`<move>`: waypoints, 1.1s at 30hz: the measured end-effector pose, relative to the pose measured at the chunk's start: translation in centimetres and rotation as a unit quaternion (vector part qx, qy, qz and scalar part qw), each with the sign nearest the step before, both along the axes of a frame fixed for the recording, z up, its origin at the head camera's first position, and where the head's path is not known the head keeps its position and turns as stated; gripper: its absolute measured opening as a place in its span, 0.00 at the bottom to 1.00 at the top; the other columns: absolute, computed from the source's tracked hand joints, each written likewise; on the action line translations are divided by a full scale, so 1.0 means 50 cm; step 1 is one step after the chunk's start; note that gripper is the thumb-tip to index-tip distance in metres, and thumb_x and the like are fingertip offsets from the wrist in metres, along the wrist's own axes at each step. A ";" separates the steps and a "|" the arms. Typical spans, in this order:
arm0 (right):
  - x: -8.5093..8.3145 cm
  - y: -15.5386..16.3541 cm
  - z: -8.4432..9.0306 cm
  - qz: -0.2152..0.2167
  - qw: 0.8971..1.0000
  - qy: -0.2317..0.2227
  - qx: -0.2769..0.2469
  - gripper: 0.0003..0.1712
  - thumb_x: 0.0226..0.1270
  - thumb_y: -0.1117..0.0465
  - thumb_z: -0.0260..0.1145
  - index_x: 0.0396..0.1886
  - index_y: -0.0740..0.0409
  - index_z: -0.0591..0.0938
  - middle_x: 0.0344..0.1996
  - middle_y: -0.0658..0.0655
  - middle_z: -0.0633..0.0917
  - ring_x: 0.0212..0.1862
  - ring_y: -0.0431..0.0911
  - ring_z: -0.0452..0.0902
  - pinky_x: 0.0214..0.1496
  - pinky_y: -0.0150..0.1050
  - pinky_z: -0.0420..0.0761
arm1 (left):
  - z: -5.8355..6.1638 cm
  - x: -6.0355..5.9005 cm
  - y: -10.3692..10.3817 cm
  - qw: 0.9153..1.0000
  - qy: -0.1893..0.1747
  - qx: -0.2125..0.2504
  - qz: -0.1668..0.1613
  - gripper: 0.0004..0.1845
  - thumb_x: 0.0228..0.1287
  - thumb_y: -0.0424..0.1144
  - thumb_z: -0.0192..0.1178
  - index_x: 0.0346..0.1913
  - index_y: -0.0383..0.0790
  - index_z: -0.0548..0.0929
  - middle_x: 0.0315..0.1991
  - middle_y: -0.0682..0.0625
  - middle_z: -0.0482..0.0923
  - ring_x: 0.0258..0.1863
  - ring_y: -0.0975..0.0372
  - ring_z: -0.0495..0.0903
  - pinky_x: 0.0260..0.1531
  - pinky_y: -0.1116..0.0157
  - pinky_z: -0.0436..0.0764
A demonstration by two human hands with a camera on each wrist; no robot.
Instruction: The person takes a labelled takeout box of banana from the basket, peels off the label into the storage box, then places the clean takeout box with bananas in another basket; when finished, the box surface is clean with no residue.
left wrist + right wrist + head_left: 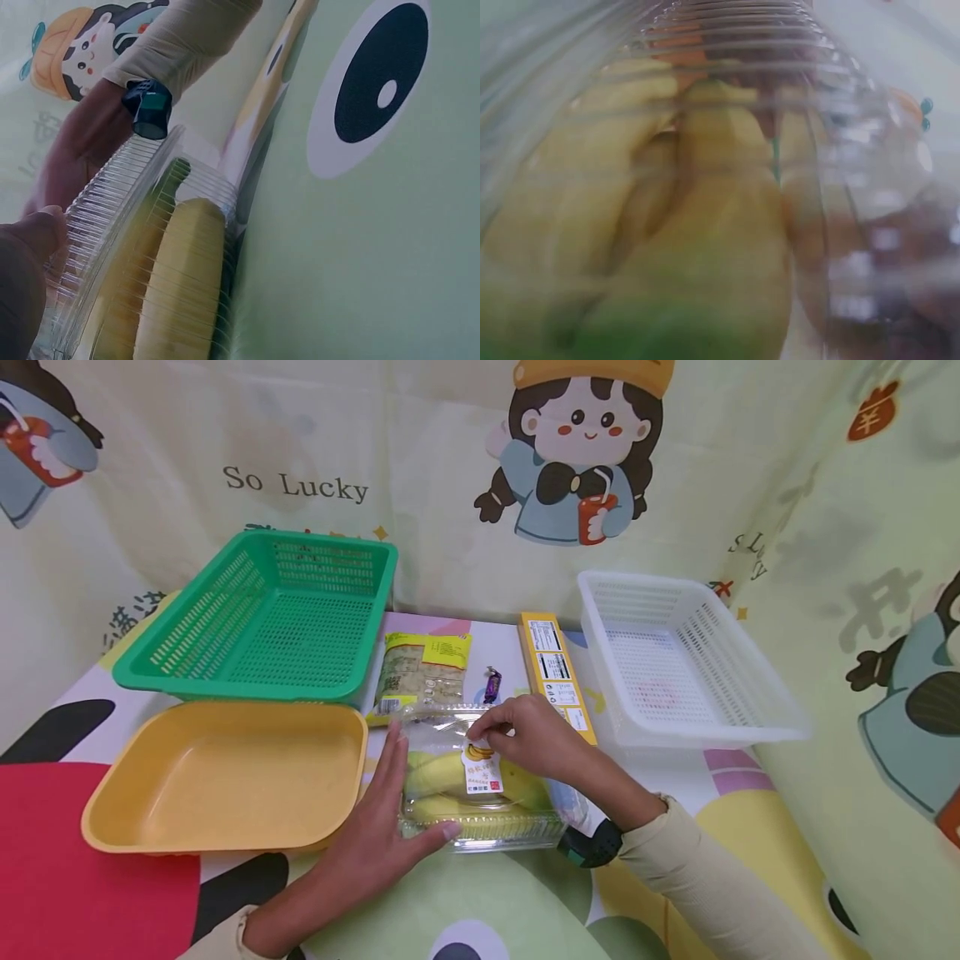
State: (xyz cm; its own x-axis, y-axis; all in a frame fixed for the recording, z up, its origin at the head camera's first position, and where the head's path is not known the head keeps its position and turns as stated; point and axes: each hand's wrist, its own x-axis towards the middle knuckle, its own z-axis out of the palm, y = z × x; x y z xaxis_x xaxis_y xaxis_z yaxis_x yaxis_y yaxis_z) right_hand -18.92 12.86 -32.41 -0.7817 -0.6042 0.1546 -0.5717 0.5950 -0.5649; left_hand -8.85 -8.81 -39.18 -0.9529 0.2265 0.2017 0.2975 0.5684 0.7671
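A clear ribbed plastic box (pixel 483 814) of yellow bananas (pixel 442 772) lies on the table in front of me. My left hand (pixel 397 793) lies with straight fingers against the box's left side, its thumb (pixel 447 831) on the front edge. My right hand (pixel 491 731), with curled fingers, pinches the lid by the white label (pixel 482 774). In the left wrist view the box (pixel 150 255) fills the lower left, the thumb (pixel 26 247) pressing its lid, and the right hand (pixel 82 142) is behind it. The right wrist view shows blurred bananas (pixel 705 225) through plastic.
A yellow tray (pixel 225 777) sits directly left of the box, with a green basket (pixel 262 618) behind it. At the right stands a white basket (pixel 675 660). Behind the box lie a snack packet (pixel 423 672), a purple candy (pixel 491 685) and a long yellow carton (pixel 555 672). Printed curtains enclose the table.
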 end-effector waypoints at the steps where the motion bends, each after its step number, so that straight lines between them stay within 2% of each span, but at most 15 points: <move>1: 0.000 0.000 0.000 -0.001 1.000 0.000 0.001 0.14 0.60 0.74 0.61 0.33 0.57 0.90 0.30 0.46 0.88 0.31 0.35 0.78 0.32 0.31 0.79 | 0.000 0.000 0.000 1.000 0.001 0.000 -0.001 0.60 0.57 0.61 0.66 0.77 0.37 0.39 0.78 0.51 0.28 0.75 0.49 0.41 0.64 0.40 0.57; 8: 0.000 0.003 0.000 0.027 1.000 -0.003 -0.009 0.14 0.61 0.75 0.61 0.31 0.57 0.90 0.29 0.46 0.88 0.34 0.36 0.80 0.35 0.31 0.80 | 0.003 0.000 0.001 1.000 0.002 -0.003 0.000 0.60 0.57 0.61 0.66 0.77 0.36 0.39 0.78 0.51 0.27 0.75 0.48 0.41 0.64 0.41 0.58; 14: -0.004 0.007 -0.001 0.004 0.999 -0.028 -0.026 0.11 0.62 0.74 0.62 0.37 0.60 0.89 0.33 0.49 0.87 0.33 0.38 0.79 0.38 0.31 0.80 | 0.005 0.000 0.001 1.000 -0.005 -0.001 0.002 0.61 0.57 0.62 0.66 0.77 0.36 0.38 0.78 0.51 0.27 0.75 0.49 0.40 0.65 0.42 0.56; 21: -0.006 -0.011 -0.002 0.018 1.000 0.004 0.007 0.08 0.60 0.73 0.66 0.36 0.61 0.88 0.30 0.47 0.86 0.31 0.37 0.77 0.37 0.30 0.79 | 0.004 0.001 0.000 1.000 -0.017 -0.002 0.005 0.61 0.56 0.64 0.65 0.77 0.36 0.39 0.78 0.52 0.27 0.75 0.50 0.40 0.65 0.41 0.56; 29: -0.007 -0.028 0.002 0.004 0.998 0.038 0.058 0.08 0.59 0.73 0.68 0.33 0.58 0.88 0.28 0.47 0.85 0.30 0.37 0.76 0.35 0.29 0.78 | 0.001 -0.001 0.001 1.000 -0.013 0.003 0.001 0.60 0.57 0.63 0.65 0.77 0.35 0.40 0.78 0.53 0.27 0.75 0.50 0.40 0.65 0.40 0.56; 33: -0.008 -0.031 0.001 0.003 0.997 0.041 0.067 0.07 0.61 0.72 0.68 0.35 0.59 0.88 0.30 0.48 0.86 0.31 0.37 0.76 0.36 0.29 0.78 | 0.002 -0.001 -0.001 1.000 -0.010 0.000 0.002 0.60 0.57 0.63 0.65 0.77 0.35 0.40 0.78 0.52 0.27 0.75 0.49 0.41 0.65 0.41 0.57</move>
State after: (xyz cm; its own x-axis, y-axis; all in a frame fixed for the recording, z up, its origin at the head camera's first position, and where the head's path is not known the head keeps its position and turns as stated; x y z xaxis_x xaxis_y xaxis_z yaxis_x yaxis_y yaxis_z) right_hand -19.30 11.33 -32.38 -0.7659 -0.6284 0.1363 -0.6168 0.6581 -0.4318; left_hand -8.93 -8.87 -39.10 -0.9576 0.2223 0.1834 0.2802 0.5697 0.7726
